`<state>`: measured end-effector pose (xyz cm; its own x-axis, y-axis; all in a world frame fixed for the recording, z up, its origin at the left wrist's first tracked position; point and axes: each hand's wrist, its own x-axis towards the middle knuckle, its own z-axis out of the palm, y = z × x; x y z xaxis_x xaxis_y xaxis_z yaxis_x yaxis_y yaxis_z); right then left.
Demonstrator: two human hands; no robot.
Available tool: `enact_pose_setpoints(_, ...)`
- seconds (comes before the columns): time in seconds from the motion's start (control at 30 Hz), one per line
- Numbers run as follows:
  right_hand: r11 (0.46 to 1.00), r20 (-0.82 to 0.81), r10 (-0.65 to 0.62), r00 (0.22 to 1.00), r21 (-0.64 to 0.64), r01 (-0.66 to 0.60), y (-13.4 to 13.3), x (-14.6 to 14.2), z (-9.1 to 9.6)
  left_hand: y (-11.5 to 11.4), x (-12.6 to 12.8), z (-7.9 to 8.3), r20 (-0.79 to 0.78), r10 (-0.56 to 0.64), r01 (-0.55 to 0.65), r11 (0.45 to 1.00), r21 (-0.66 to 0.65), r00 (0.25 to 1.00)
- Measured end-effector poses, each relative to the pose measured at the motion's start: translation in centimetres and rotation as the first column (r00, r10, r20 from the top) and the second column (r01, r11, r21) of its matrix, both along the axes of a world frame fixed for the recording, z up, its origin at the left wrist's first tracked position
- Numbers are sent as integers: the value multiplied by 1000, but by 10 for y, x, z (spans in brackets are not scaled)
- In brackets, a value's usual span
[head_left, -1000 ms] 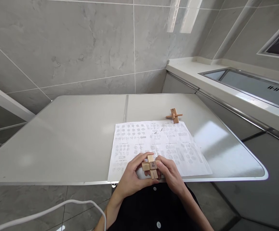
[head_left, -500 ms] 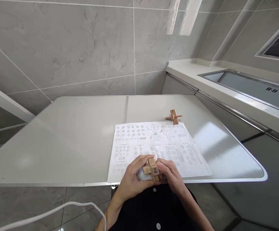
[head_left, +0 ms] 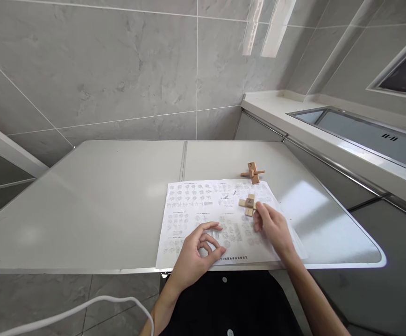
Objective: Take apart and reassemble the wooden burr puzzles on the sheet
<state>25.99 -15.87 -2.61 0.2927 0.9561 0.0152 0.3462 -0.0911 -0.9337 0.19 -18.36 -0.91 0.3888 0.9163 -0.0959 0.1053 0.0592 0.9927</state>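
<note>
Between the fingertips of my right hand (head_left: 273,226) is a light wooden interlocking puzzle (head_left: 249,203), shaped like a cross with a "2" marked on its face. The hand pinches its right arm over the printed sheet (head_left: 195,228); whether the puzzle touches the paper I cannot tell. My left hand (head_left: 199,252) holds nothing, its fingers curved and apart above the sheet's lower left part. A second, redder wooden puzzle (head_left: 252,172) with thin crossing sticks and a "3" on it stands just past the sheet's far edge.
The sheet lies on a pale folding table (head_left: 118,200) with a seam across it. A white counter (head_left: 315,121) with an inset sink runs along the right. A grey tiled wall (head_left: 118,70) rises behind, and a white cable (head_left: 83,305) curves at the lower left.
The cross-shaped puzzle has gone from between both hands near the table edge to farther forward and right, carried by my right hand. My left hand has let go and stayed nearly in place.
</note>
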Motion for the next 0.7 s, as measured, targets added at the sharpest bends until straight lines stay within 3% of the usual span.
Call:
enact_pose_setpoints(0.13, 985, 246, -155, 957, -41, 170, 18, 35, -4, 0, -1, 2, -24, -11, 12, 1000, 26, 1000)
enact_pose_setpoints(0.3, 941, 451, -234, 861, -117, 317, 33, 51, -9, 0, 0, -1, -20, -3, 5, 996, 91, 1000)
enact_pose_setpoints(0.53, 895, 569, -287, 770, -128, 428, 40, 51, -15, 1, -2, -2, -35, -18, 22, 994, 107, 999)
enact_pose_setpoints(0.7, 885, 597, -297, 745, -121, 450, 42, 49, -17, 3, -4, -1, -49, -43, 48, 994, 99, 998)
